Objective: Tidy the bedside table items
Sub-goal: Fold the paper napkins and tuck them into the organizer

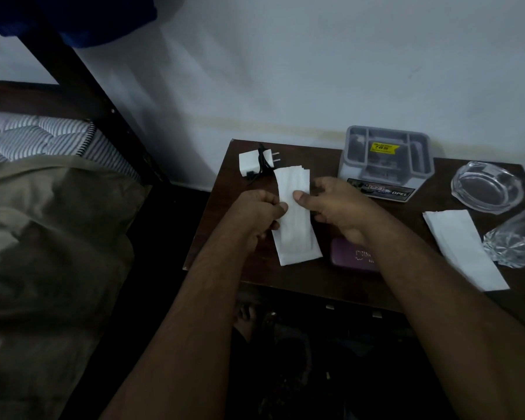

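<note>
A folded white tissue (pixel 294 231) is held just above the dark wooden bedside table (pixel 309 283). My left hand (pixel 256 212) pinches its left edge. My right hand (pixel 334 207) grips its right edge with the thumb on top. A second folded white tissue (pixel 464 247) lies flat on the table to the right. A white charger plug with a black cable (pixel 253 165) sits at the table's back left corner. Half hidden under my right wrist is a purple case (pixel 352 256).
A grey plastic organiser (pixel 385 160) with a yellow sticker stands at the back by the wall. A clear glass ashtray (pixel 487 186) and a clear glass (pixel 519 237) sit at the right edge. The bed (pixel 43 237) lies to the left, dark floor below.
</note>
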`<state>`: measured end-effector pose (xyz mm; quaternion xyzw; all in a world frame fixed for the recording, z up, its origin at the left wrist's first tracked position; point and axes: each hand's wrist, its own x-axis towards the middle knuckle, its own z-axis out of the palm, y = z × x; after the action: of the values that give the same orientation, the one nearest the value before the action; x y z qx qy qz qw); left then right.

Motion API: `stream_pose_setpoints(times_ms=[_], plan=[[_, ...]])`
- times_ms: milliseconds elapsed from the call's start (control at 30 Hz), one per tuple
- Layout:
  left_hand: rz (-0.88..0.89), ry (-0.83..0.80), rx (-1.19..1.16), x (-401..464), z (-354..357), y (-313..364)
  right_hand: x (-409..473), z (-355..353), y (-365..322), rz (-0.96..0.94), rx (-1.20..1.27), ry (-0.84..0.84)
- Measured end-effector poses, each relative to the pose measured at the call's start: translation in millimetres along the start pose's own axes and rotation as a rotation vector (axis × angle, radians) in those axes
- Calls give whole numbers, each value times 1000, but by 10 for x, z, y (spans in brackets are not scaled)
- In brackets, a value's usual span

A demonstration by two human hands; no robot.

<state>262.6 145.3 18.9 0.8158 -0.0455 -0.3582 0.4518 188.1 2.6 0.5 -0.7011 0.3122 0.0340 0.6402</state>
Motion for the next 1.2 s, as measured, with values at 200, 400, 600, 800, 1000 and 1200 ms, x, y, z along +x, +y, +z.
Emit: stream_pose_setpoints(times_ms=[200, 400, 600, 800, 1000, 1200], plan=[[-74, -15, -17, -52, -33, 18, -39, 27, 1, -67, -132, 31], [-73, -26, 246, 21, -5, -58, -18, 141, 26, -174, -525, 124], [-26, 101, 387, 195, 50, -134, -23, 237, 38, -101, -681, 88], [-64, 120, 461, 282, 93, -232, -49, 241, 20, -99, -746, 115], [42, 334, 514, 267, 97, -279, -65, 231, -5, -16, -842, 194], [24, 244, 431, 252, 160, -190, -70, 270, 13, -11, -853, 129]])
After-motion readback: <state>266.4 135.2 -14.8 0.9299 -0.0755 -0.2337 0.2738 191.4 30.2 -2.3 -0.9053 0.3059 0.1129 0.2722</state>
